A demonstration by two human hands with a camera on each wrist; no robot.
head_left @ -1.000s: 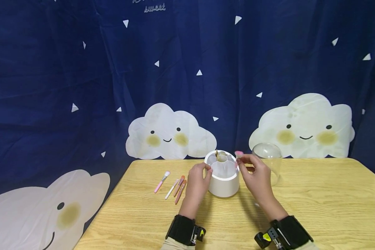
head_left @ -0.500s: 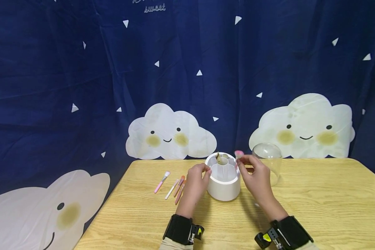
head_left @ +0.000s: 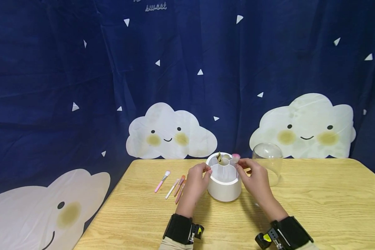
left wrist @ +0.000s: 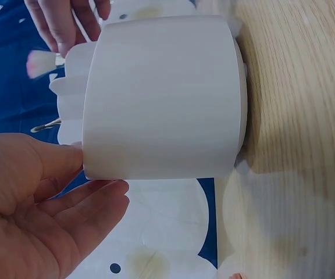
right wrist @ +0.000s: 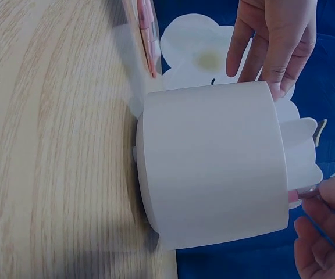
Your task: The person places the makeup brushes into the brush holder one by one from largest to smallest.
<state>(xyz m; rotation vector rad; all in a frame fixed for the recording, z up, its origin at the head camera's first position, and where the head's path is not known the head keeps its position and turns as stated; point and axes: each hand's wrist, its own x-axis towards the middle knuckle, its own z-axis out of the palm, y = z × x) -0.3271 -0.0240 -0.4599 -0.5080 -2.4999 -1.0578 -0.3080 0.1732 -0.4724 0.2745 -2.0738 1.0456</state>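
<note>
A white round makeup brush holder (head_left: pixel 224 191) with a scalloped, divided insert stands on the table. My left hand (head_left: pixel 197 177) grips its left rim, the thumb on the top edge and the fingers against the outer wall. At the right rim my right hand (head_left: pixel 255 176) pinches a pink makeup brush (head_left: pixel 235 157) below its pink-and-white bristles. In the right wrist view the pink handle (right wrist: pixel 293 196) goes down behind the holder's rim, at the right-hand compartments. A small gold-toned applicator (head_left: pixel 219 157) sticks up from the holder's back left part.
Left of the holder lie several makeup brushes: a pink one with white bristles (head_left: pixel 162 182), a white-handled one (head_left: pixel 172 189) and orange-brown ones (head_left: pixel 179 186). A clear dome cover (head_left: pixel 267 152) stands behind my right hand. A dark blue cloud-print curtain (head_left: pixel 181 41) hangs along the table's back edge.
The holder has shifted slightly toward me and turned a little under my left hand. The pink brush has moved slightly left and down, with its bristles now lower over the holder's right rim.
</note>
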